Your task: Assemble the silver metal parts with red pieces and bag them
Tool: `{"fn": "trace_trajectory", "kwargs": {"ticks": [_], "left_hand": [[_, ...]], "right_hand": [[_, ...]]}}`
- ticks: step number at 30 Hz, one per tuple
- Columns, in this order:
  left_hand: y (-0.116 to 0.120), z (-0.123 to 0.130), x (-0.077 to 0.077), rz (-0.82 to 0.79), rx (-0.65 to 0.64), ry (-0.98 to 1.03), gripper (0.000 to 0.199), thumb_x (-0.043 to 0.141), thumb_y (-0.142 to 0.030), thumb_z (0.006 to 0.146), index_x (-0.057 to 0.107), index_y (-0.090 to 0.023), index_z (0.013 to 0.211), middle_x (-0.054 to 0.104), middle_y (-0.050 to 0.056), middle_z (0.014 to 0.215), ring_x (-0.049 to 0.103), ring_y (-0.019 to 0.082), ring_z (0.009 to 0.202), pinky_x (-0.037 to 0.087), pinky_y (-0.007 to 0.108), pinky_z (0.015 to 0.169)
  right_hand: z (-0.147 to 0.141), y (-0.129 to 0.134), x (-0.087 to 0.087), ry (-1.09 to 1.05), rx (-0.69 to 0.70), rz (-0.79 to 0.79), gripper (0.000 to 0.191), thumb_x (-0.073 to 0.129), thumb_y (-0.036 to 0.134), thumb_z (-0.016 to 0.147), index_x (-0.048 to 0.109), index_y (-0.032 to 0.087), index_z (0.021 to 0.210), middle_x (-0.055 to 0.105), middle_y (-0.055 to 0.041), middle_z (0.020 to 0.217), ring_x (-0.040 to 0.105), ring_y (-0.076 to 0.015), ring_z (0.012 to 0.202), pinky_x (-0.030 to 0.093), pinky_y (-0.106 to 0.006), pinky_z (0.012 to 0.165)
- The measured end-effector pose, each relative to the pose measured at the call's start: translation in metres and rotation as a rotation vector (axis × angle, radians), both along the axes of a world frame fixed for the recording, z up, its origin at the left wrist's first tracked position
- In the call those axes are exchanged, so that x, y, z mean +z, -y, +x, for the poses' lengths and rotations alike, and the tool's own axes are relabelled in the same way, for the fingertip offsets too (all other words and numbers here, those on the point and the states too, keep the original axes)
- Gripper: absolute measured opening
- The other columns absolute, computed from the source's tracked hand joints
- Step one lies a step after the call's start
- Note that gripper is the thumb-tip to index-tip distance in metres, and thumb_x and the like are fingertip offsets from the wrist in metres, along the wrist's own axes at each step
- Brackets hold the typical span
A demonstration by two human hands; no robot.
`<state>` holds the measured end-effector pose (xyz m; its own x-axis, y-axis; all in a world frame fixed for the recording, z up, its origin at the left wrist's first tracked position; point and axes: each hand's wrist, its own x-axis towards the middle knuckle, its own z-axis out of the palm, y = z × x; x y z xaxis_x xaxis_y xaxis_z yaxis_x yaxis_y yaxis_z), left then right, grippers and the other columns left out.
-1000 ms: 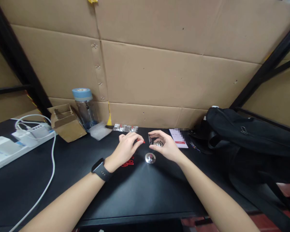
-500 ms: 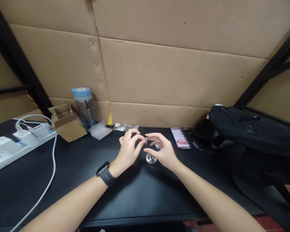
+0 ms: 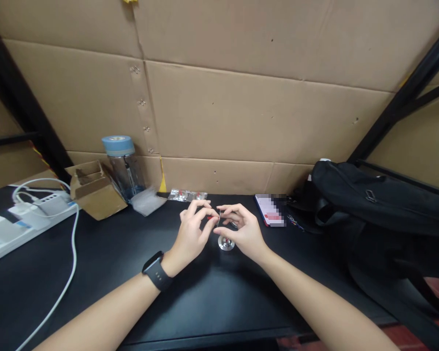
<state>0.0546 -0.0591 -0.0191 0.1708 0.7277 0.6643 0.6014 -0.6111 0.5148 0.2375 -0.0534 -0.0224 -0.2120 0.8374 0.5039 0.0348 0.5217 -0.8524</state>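
Note:
My left hand (image 3: 193, 234), with a black watch on its wrist, and my right hand (image 3: 240, 230) meet above the middle of the black table (image 3: 212, 297). Between their fingertips they pinch a small clear plastic bag (image 3: 219, 220), held on edge. A bit of red shows beside the left fingers; I cannot tell what it is. A small round silver metal piece (image 3: 226, 243) lies on the table just under the hands. Another small metal piece sits behind my right fingers, mostly hidden.
At the back left stand a blue-lidded clear bottle (image 3: 123, 163), an open cardboard box (image 3: 93, 189) and clear bags (image 3: 187, 195). A white power strip (image 3: 18, 219) with a white cable (image 3: 68, 282) lies far left. A phone (image 3: 270, 213) and black backpack (image 3: 380, 209) sit right.
My hands have come together and lifted the clear bag on edge between the fingertips. The red string that lay by my left wrist is now out of sight.

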Motion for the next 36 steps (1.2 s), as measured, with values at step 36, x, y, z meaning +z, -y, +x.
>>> {"fn": "trace_trajectory", "kwargs": {"ticks": [36], "left_hand": [[-0.032,-0.036,0.005,0.009,0.043,-0.228,0.016,0.048,-0.026,0.099,0.064,-0.024,0.104,0.063,0.006,0.116,0.056,0.023,0.116,0.035,0.04,0.095]], "right_hand": [[0.025,-0.016,0.008,0.757,-0.145,0.334,0.009,0.053,0.02,0.098,0.06,0.021,0.093,0.06,-0.0095,0.124,0.056,-0.0233,0.113,0.046,-0.041,0.1]]}}
